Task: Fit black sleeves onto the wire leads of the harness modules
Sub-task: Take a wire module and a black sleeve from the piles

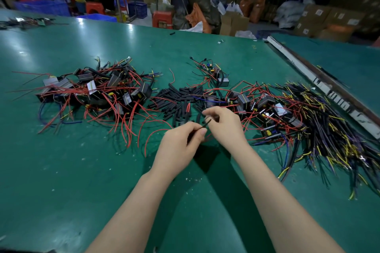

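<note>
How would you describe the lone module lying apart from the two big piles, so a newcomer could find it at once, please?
Start at the green table and find the heap of loose black sleeves in its middle. Just beyond and right of that heap lies a single harness module. Unlike the tangled piles on either side, it sits alone, its small circuit board exposed.

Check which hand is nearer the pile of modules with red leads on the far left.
Left. The left hand sits just right of that pile of modules; the right hand is farther right, beyond the left.

Two hands, three heaps of harness modules, one pile of black sleeves.
</note>
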Motion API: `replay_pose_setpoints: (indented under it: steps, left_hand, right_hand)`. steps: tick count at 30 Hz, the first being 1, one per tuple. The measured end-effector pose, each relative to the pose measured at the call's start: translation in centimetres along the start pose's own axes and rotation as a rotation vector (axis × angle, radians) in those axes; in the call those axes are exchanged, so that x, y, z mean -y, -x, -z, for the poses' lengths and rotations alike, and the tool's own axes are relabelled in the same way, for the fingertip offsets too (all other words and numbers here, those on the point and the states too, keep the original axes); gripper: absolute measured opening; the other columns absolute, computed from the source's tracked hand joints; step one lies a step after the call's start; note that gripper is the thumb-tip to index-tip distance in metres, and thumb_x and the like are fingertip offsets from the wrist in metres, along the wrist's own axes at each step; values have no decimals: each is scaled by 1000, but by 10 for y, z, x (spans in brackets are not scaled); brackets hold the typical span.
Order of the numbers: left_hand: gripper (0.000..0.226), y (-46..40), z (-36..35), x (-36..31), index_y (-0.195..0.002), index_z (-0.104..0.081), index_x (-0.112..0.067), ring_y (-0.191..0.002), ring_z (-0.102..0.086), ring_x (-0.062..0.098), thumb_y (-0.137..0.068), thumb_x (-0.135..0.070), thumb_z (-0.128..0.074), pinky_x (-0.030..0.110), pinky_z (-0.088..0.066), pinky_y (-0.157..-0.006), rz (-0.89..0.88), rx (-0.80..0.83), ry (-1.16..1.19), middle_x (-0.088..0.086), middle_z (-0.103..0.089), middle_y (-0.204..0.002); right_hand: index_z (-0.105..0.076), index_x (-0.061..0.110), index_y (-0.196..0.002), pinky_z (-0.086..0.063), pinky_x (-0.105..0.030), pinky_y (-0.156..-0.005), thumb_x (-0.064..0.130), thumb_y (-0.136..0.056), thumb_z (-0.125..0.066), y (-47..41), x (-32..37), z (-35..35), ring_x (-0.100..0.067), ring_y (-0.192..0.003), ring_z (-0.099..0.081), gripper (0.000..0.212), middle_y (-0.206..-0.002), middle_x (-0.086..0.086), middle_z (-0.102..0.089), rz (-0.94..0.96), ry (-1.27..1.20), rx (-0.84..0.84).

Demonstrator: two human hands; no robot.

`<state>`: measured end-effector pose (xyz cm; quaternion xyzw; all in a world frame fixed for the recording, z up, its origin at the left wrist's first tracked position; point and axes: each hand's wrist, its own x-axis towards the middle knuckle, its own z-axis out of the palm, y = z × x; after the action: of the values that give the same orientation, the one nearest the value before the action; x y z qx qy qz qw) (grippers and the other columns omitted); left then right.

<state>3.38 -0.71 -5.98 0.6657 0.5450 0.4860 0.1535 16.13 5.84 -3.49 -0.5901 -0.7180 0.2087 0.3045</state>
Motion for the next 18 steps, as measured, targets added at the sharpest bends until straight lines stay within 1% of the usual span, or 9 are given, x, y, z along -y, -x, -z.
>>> replay_pose_setpoints:
  steps: [2,4,7,11,12,14,15,16,18]
  left_hand:
    - [15,0,-1,1,-93,-69,-16,-75,-63,16,-94,-23,-56,32,-47,-73,-4,-21,-12,-5,-70,-79]
    - [19,-1,-1,3,-104,-70,-15,-82,-64,21,-94,-21,-54,30,-45,-75,18,-76,-17,0,-73,-88]
    - [21,-5,-1,5,-107,-70,-15,-78,-64,25,-94,-18,-54,32,-46,-71,65,-127,-29,1,-73,-86]
    - [20,-6,-1,7,-108,-70,-16,-77,-64,22,-93,-18,-56,32,-45,-73,104,-164,-5,3,-73,-86]
    - [21,-6,-1,7,-109,-70,-16,-77,-63,20,-93,-18,-57,28,-44,-71,109,-179,-3,3,-73,-87]
    - [21,-6,-1,8,-109,-70,-17,-74,-61,16,-92,-16,-58,23,-42,-69,124,-209,14,1,-73,-85]
    - [22,-6,0,8,-110,-70,-17,-75,-62,14,-91,-15,-58,23,-44,-70,134,-218,30,0,-73,-87]
    - [22,-6,0,8,-110,-69,-17,-79,-63,14,-91,-15,-58,24,-47,-74,139,-222,46,-1,-72,-91]
    - [23,-7,0,7,-110,-69,-15,-89,-64,14,-91,-14,-58,26,-49,-82,138,-218,66,-2,-70,-99]
  right_hand:
    - [-69,23,-110,-48,-38,-92,14,-89,-52,-10,9,-2,-24,-106,-60,28,-114,-3,-67,-2,130,28]
    - [-67,24,-113,-49,-37,-91,15,-89,-53,-22,20,-6,-26,-109,-59,30,-117,-3,-67,-18,188,80]
    - [-65,25,-114,-50,-39,-91,17,-86,-58,-40,35,-15,-30,-109,-60,30,-122,-8,-63,-36,284,181]
    - [-59,17,-116,-44,-36,-80,17,-83,-59,-55,44,-25,-32,-107,-58,33,-121,-11,-57,-77,457,276]
    - [-58,13,-111,-42,-35,-76,17,-83,-59,-57,46,-26,-32,-105,-58,29,-120,-12,-58,-73,481,288]
    - [-51,10,-91,-39,-35,-73,16,-84,-59,-61,50,-27,-32,-99,-59,13,-117,-14,-59,-46,540,318]
    - [-47,10,-85,-39,-35,-72,16,-84,-59,-62,52,-26,-32,-95,-58,14,-116,-14,-60,-30,565,338]
    - [-47,9,-84,-39,-35,-71,17,-85,-59,-62,53,-25,-32,-91,-56,14,-115,-13,-60,-20,589,352]
    - [-54,9,-99,-39,-35,-71,21,-85,-58,-61,51,-19,-32,-95,-57,19,-115,-13,-60,-9,599,324]
